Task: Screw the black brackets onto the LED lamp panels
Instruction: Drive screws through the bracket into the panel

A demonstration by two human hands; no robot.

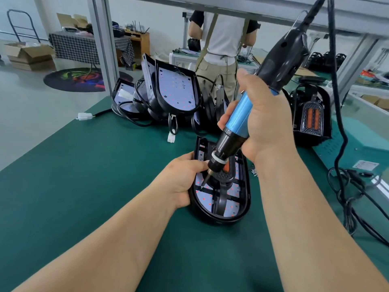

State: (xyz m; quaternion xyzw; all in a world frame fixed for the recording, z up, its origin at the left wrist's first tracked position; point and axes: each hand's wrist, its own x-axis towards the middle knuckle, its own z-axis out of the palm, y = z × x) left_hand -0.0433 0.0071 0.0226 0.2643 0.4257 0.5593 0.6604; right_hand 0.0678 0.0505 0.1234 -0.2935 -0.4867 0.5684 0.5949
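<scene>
Blue barrel of the electric screwdriver (pixel 237 121) is where the right hand (pixel 265 123) sits, fingers (pixel 225 120) curled right round it in a full fist grip, tool tilted with the black top leaning up and away to the right. The bit tip is down on the left side of the white LED board, just in front of the left thumb. Can't tell if there's a screw under the tip, too small.

Left hand (pixel 185 180) grips the left rim of the LED lamp panel (pixel 205 199), thumb over the edge onto the inside, the other fingers tucked under the shell where I can't see them. The panel lies flat on the green table (pixel 105 175), open side up, rounded end toward the camera. Inside the black shell: the white board with red dots, plus the black bracket (pixel 221 199) lying along the middle, with an orange bit showing near its top.

Small pile of screws (pixel 254 172) just right of the panel. Further back is a heap of more panels (pixel 176 89), some propped upright, with cables and white connectors (pixel 85 116) trailing out. To the right, behind the right hand, is another lamp (pixel 311 119) with an orange insert.

Screwdriver's cable (pixel 341 144) hangs down on the right. Person in an apron (pixel 223 39) stands behind the table, and open cardboard boxes (pixel 29 55) sit on the floor far left, contents not visible
</scene>
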